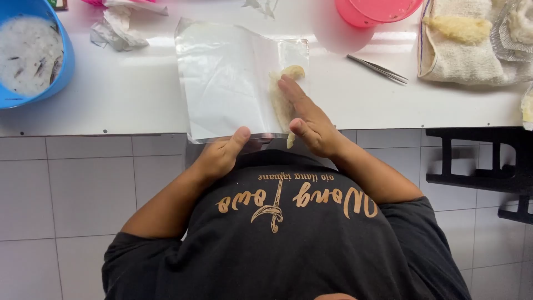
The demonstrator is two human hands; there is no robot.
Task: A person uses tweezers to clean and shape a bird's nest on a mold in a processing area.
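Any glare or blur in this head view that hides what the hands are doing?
Head view: strong glare washes out the white table and sheens the clear plastic bag; the left hand and right hand stay sharp; the pale piece under the film looks hazy.

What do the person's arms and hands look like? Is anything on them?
Both arms are bare from the elbow down. Short, dark charcoal T-shirt sleeves cover only the upper arms. The left hand and right hand wear no gloves, and no rings, watch or bracelets show. The fingers have short nails. The shirt's chest has tan curly lettering with a small emblem.
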